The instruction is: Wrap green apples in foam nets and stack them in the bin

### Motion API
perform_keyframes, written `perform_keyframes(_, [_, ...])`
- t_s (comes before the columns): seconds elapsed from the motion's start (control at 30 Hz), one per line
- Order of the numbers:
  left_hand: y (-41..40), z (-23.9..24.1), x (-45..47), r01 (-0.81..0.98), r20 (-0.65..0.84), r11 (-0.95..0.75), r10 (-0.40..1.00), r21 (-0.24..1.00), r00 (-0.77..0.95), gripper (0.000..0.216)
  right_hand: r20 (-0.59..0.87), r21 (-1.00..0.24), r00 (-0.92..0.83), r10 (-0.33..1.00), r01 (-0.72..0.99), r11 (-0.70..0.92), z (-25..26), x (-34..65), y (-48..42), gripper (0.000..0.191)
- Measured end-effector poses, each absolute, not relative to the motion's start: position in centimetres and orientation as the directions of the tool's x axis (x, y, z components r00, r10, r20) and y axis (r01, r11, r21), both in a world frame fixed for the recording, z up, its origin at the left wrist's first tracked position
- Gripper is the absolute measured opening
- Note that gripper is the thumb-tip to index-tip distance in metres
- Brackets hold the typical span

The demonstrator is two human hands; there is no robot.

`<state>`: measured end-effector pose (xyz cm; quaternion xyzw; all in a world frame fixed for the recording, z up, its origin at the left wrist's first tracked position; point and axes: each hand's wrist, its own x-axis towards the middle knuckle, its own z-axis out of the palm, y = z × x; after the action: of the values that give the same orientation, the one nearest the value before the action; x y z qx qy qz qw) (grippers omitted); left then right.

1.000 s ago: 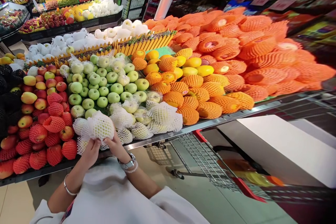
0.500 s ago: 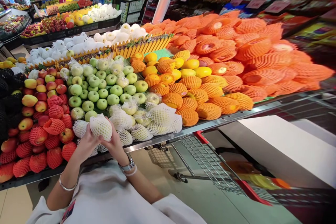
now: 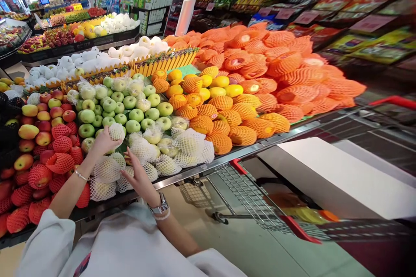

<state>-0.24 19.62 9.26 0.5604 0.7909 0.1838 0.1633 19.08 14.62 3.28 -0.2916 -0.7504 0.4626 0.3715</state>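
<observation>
My left hand (image 3: 104, 142) reaches over the fruit display, fingers closed around an apple in a white foam net (image 3: 116, 132). Beside it, my right hand (image 3: 139, 178) is raised with fingers apart, thumb pointing left, and nothing in its grasp. Between and below the hands lie pale fruits in white foam nets (image 3: 103, 184) along the front edge. Bare green apples (image 3: 133, 126) lie just beyond the held one. Left of my left arm are red apples, several in red foam nets (image 3: 61, 162).
Orange fruits in nets (image 3: 242, 135) and a larger orange-netted pile (image 3: 295, 95) fill the right of the stand. A metal rail (image 3: 224, 162) edges it. A shopping cart (image 3: 247, 194) and a white box (image 3: 331, 173) stand in front on the right.
My hands have parted. The left carries the netted apple up and to the left, away from my body; the right has let go and sits lower, fingers spread.
</observation>
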Motion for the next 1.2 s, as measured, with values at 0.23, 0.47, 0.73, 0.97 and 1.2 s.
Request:
perform_keyframes(0.23, [22.2,6.2,1.8,0.992,-0.193,0.084,0.979,0.092,-0.065,0.073,0.295,-0.900,-0.485,0.823,0.149,0.411,3.4,21.0,15.0,0.053])
perform_keyframes(0.47, [22.0,4.5,1.5,1.000,-0.291,-0.021,0.956,0.013,0.024,0.066,0.269,-0.904,-0.509,0.818,0.160,0.396,2.6,21.3,15.0,0.040])
perform_keyframes(0.73, [22.0,4.1,1.0,0.995,-0.324,-0.072,0.942,0.064,0.089,0.090,0.257,-0.911,-0.537,0.804,0.142,0.386,1.1,20.8,15.5,0.036])
perform_keyframes(0.97, [21.0,7.4,-1.5,0.958,-0.255,-0.091,0.953,0.272,0.163,0.072,0.266,-0.910,-0.532,0.803,0.135,0.391,0.6,20.3,15.8,0.034])
perform_keyframes(1.2, [21.3,18.1,-17.3,0.962,0.145,0.237,0.956,0.137,-0.256,0.040,0.225,-0.936,-0.485,0.845,0.133,0.325,-1.0,20.0,15.8,0.033])
